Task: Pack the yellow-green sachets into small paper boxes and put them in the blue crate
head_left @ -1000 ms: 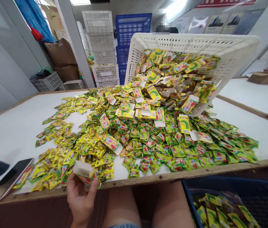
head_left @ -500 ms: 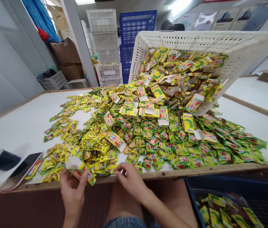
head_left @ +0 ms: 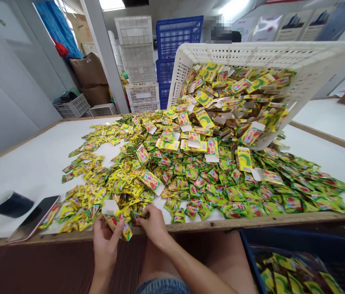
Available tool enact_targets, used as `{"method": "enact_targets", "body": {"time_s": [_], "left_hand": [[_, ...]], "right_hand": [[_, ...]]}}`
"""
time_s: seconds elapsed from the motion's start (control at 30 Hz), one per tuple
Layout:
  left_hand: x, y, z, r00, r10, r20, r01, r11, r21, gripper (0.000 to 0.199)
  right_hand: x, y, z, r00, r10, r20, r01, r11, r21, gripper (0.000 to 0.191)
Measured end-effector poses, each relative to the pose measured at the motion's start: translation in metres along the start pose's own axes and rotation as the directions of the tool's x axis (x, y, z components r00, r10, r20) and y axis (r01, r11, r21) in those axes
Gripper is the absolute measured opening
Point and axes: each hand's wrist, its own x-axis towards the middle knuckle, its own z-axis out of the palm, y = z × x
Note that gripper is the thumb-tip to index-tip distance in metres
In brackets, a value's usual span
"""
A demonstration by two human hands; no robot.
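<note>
My left hand [head_left: 107,241] grips a small printed box [head_left: 116,222] at the table's front edge, its white flap standing up. Close beside it, my right hand [head_left: 152,224] is closed in a pinch on a small green sachet [head_left: 135,218], partly hidden by the fingers. Yellow sachets [head_left: 120,175] lie heaped behind both hands. Farther right spreads a heap of green sachets [head_left: 221,200]. Several boxes with raised flaps rest on the heaps, one box [head_left: 151,181] just beyond my right hand.
A tilted white basket [head_left: 310,61] spills boxes onto the table. A phone [head_left: 34,218] and a dark cup [head_left: 12,204] sit at the left. Below the right edge stands a blue crate [head_left: 248,261] holding yellow-green packs. Stacked crates [head_left: 178,38] rise behind.
My left hand has moved right with the box. My right hand has shifted left towards it and now pinches a green sachet. The view has shifted slightly.
</note>
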Motion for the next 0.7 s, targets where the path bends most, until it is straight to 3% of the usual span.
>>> {"method": "enact_targets", "body": {"time_s": [0.1, 0.2, 0.37, 0.5, 0.7], "left_hand": [[0.0, 0.004, 0.003, 0.993, -0.079, 0.082, 0.088, 0.991, -0.103, 0.059], [-0.005, 0.005, 0.018, 0.96, -0.192, 0.203, 0.235, 0.947, -0.219, 0.054], [-0.02, 0.0, 0.062, 0.829, -0.303, 0.47, 0.468, 0.837, -0.285, 0.046], [-0.027, 0.0, 0.089, 0.714, -0.312, 0.627, 0.568, 0.782, -0.257, 0.04], [-0.023, 0.007, 0.1, 0.679, -0.29, 0.674, 0.571, 0.786, -0.238, 0.039]], "right_hand": [[0.005, 0.011, -0.025, 0.999, -0.018, -0.045, 0.026, 0.984, 0.176, 0.017], [0.007, 0.022, -0.056, 0.996, -0.028, -0.082, 0.055, 0.933, 0.355, 0.023], [0.004, 0.036, -0.089, 0.993, -0.004, -0.115, 0.073, 0.801, 0.595, 0.032], [-0.001, 0.042, -0.101, 0.988, 0.006, -0.153, 0.091, 0.78, 0.619, 0.033], [-0.001, 0.053, -0.132, 0.962, 0.023, -0.273, 0.147, 0.798, 0.585, 0.032]]}}
